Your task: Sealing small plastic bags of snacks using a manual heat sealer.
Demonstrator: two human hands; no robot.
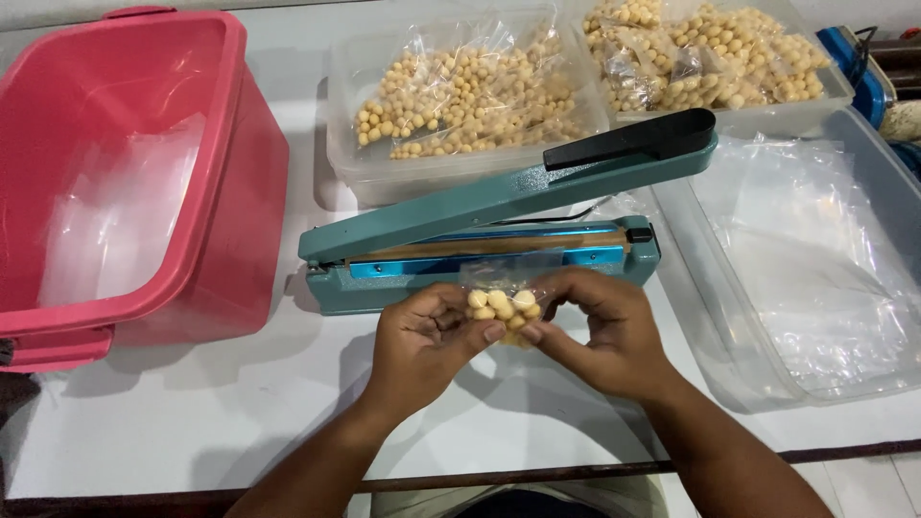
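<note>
At the lower centre of the frame, the left hand (422, 331) and the right hand (600, 331) pinch a small clear bag of yellow balls (503, 305) between them, fingers closed on its sides. The bag stands upright, its long axis running up the frame, open mouth pointing toward the teal heat sealer (480, 245) just above, whose arm is raised. A pink tub (240, 192) sits upper left.
</note>
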